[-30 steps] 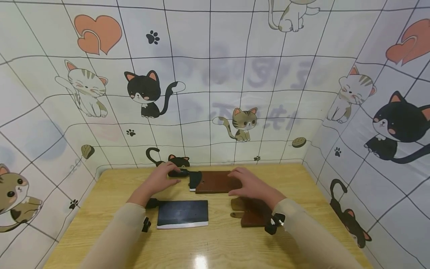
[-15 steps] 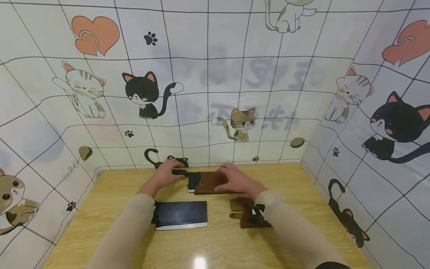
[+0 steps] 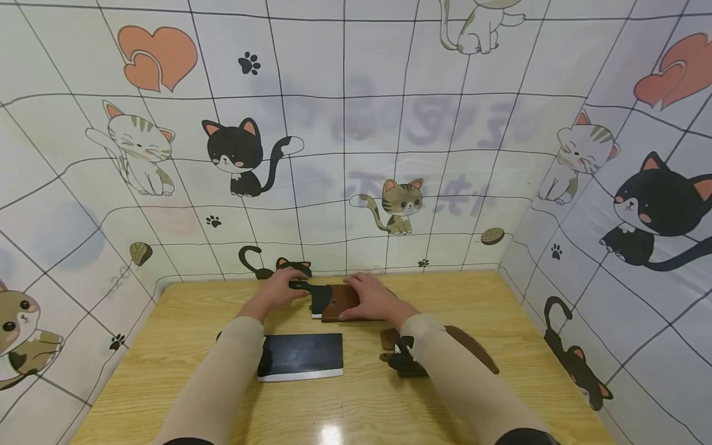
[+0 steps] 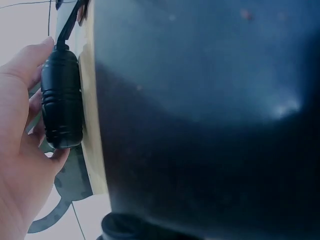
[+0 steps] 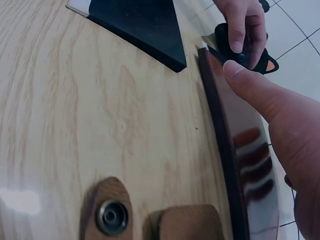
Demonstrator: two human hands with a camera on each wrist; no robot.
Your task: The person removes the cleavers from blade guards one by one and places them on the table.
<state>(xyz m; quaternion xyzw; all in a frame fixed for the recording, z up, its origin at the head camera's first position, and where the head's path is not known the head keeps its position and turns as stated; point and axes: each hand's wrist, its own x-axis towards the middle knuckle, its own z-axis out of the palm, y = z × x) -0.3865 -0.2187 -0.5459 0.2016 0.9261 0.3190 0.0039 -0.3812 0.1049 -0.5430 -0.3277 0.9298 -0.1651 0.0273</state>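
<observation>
A cleaver lies near the table's back edge, its dark blade mostly inside a brown leather sheath. My left hand holds its black handle, thumb on one side and fingers curled behind it, as the left wrist view shows. With the thumb at the near edge and the fingers over the far side, my right hand grips the sheath. In the right wrist view the right thumb lies along the shiny sheath. The sheath's right end is hidden under the right hand.
Closer in, a second cleaver with a black blade and pale edge lies flat, its handle behind my left sleeve. Another brown sheath sits under my right forearm; its strap with a metal snap shows. A cat-print wall covering encloses the wooden table.
The left hand has moved right onto the cleaver's handle and taken hold of it. My right hand has slid left along the sheath, closer to the blade. The sheathed cleaver has hardly shifted.
</observation>
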